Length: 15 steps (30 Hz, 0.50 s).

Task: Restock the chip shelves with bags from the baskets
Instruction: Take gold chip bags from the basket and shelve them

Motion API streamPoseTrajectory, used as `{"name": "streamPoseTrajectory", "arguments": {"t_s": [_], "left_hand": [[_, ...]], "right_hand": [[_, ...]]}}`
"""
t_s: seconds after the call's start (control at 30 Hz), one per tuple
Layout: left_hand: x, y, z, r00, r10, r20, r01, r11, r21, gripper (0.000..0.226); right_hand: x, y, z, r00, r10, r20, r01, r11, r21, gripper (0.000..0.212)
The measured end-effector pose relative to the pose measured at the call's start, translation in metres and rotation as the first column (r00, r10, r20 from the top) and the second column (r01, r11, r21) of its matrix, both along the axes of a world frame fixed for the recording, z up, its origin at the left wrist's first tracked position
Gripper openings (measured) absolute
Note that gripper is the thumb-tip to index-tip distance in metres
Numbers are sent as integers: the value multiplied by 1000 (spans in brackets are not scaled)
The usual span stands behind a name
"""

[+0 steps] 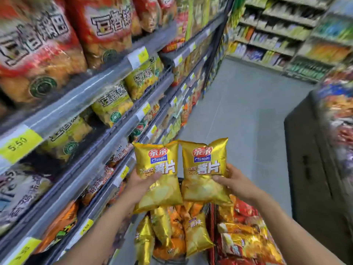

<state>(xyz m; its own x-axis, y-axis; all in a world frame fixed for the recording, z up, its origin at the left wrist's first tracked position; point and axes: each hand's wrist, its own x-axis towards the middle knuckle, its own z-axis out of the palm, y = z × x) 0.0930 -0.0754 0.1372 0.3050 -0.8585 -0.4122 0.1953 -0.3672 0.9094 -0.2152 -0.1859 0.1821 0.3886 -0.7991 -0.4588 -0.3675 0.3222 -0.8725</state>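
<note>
My left hand grips a gold potato chip bag by its left side, thumb across the front. My right hand holds a second, identical gold bag by its right side. Both bags are upright, side by side, in the air above the baskets. Below them a basket holds more gold and orange bags; beside it on the right lie red and orange bags. The chip shelves run along my left, stocked with red, yellow and white bags.
Yellow price tags line the shelf edges. The grey aisle floor stretches ahead. A dark display bin piled with snacks stands on the right. More stocked shelves close off the far end.
</note>
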Motion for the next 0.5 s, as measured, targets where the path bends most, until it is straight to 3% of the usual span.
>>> {"name": "streamPoseTrajectory", "arguments": {"t_s": [0.1, 0.2, 0.33, 0.4, 0.5], "left_hand": [[-1, -9, 29, 996, -71, -56, 66, 995, -77, 87], [-2, -13, 51, 987, -123, -106, 109, 985, -136, 108], [-6, -13, 79, 975, -166, -146, 132, 967, -218, 109], [-9, -13, 93, 973, -169, -155, 128, 961, -244, 97], [-14, -9, 116, 976, -154, -157, 107, 957, -270, 52]], "right_hand": [[-10, 6, 33, 999, -21, 28, 22, 999, -23, 36], [-15, 9, 59, 999, -37, 39, 38, 998, -41, 51], [-8, 11, 86, 998, -46, 48, 47, 998, -38, 63], [-1, 13, 102, 998, -30, 57, 34, 997, -69, 64], [7, 17, 122, 996, 20, 92, -8, 992, -127, 66]]}}
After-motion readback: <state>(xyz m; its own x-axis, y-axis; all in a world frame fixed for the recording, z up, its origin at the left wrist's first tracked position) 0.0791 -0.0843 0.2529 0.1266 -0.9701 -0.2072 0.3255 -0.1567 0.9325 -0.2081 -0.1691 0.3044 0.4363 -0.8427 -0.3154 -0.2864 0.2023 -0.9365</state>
